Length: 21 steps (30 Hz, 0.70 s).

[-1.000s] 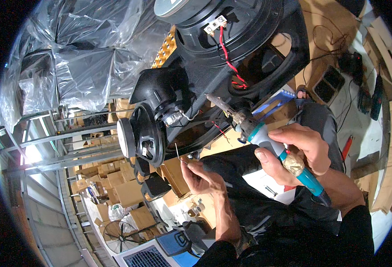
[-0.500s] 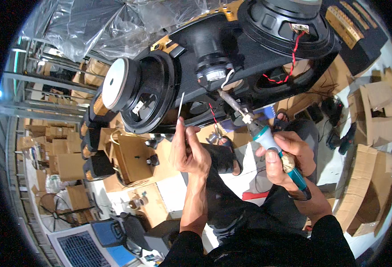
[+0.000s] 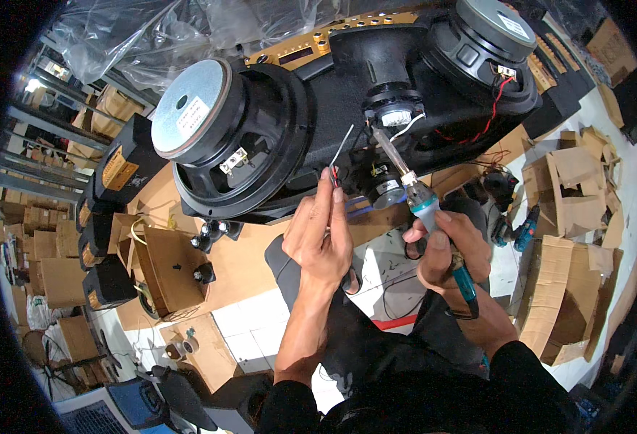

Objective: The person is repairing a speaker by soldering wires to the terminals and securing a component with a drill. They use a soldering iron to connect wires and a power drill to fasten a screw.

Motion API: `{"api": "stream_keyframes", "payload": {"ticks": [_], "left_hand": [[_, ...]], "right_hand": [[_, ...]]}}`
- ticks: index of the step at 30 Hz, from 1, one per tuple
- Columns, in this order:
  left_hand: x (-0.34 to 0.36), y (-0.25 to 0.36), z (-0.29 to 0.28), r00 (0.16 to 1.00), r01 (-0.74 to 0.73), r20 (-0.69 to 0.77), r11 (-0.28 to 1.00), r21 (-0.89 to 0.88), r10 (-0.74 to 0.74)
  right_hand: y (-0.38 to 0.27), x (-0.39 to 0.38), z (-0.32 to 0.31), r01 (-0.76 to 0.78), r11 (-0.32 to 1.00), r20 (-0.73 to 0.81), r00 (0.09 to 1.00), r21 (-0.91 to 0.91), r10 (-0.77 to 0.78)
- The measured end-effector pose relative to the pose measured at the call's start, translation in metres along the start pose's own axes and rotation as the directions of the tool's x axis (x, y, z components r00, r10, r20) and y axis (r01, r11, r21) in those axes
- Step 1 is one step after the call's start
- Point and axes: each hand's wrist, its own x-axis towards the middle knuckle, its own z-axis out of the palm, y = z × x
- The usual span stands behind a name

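Note:
My left hand (image 3: 322, 242) pinches a thin silvery solder wire (image 3: 343, 147) and a short red and black wire (image 3: 335, 174) at the fingertips. My right hand (image 3: 452, 253) is wrapped round a soldering iron (image 3: 425, 206) with a teal and white handle. Its tip reaches the side of a compression driver (image 3: 396, 116), which has a white wire (image 3: 409, 127); whether they touch I cannot tell. The solder's free end points up near that tip. A large woofer (image 3: 188, 108) is left of my hands; another woofer (image 3: 496, 32) with red wire leads is at the far right.
Behind the drivers stands a black speaker cabinet with a gold control panel (image 3: 297, 50), under clear plastic sheeting (image 3: 145, 36). Cut cardboard (image 3: 575, 296) lies at right, near a teal power drill (image 3: 527, 230). An open carton (image 3: 167, 267) and a blue-backed chair (image 3: 141, 405) are at left.
The view has shifted, and the speaker drivers appear at new places. The red and black wire now shows at my left fingertips. Solder and iron tip are closer together; both hands keep their grips.

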Motion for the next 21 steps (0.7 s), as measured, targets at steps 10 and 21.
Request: {"api": "stream_keyframes", "payload": {"ticks": [10,21], "left_hand": [[0.002,-0.002,0.011,0.994,-0.086,-0.072,0.990,-0.112,0.078],[0.001,-0.007,0.017,0.990,-0.108,-0.098,0.987,-0.116,0.097]], "right_hand": [[0.003,-0.003,0.012,-0.049,0.997,-0.031,0.998,-0.051,0.048],[0.003,-0.003,0.014,-0.077,0.995,-0.054,0.996,-0.063,0.073]]}}
